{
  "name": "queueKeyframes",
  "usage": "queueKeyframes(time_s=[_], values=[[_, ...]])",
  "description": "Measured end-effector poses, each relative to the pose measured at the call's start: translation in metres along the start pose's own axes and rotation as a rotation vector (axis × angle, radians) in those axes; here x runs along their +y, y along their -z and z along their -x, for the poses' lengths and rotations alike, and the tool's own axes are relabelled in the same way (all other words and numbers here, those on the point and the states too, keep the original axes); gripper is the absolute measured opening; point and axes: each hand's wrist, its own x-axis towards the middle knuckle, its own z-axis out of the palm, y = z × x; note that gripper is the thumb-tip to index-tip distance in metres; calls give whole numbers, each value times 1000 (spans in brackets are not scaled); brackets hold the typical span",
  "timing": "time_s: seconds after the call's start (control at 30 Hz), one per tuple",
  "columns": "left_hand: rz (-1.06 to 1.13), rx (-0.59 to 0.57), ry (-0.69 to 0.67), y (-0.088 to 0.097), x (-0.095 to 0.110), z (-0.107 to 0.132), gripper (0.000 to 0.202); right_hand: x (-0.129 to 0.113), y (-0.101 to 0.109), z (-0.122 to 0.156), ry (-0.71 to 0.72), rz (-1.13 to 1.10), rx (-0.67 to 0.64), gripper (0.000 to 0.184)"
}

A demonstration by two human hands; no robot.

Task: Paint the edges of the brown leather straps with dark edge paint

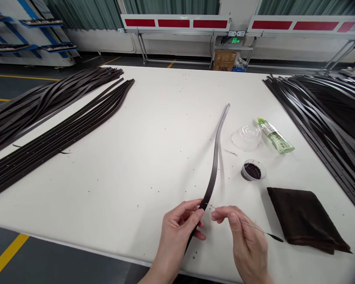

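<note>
The white worktop [130, 177] bears dark straps [77, 124] along both sides. A lone strap [215, 156] reaches over it, right of centre, pinched between the left hand's [177, 228] thumb and fingers. The right hand [248, 236], fingers closed, grips a thin tool [275, 238] pointing at that strap.

green curtains [171, 7] | white wall [177, 47] | grey floor [65, 260], yellow lines [7, 256]

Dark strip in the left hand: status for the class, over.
Left hand gripping dark strip. Right hand holding thin tool, tip at the strip. Strip bowed, far end unheld. Cup and folded cloth apart, to the right.
</note>
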Motion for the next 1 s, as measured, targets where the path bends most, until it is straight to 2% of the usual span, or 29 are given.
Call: queueKeyframes(time_s=[0.27, 0.43, 0.57, 0.67, 0.87, 1.0], values=[[-23, -4, -15, 0, 0, 0, 24, 0, 1, -4, 62, 41, -55, 30], [-25, -11, -35, -1, -1, 2, 23, 4, -5, -4, 188, 93, -106, 24], [-27, -10, -23, 0, -3, 1, 23, 7, -6, 2, 284, 145, -1, 27], [-19, 16, 4, 1, -3, -3, 25, 9, -4, 5, 301, 137, 40, 31], [-14, 33, 12, 0, -3, -3, 27, 8, -7, 3, 333, 137, -35, 34], [-32, 33, -9, -1, -5, -2, 27, 7, -11, 3, 323, 219, -32, 28]])
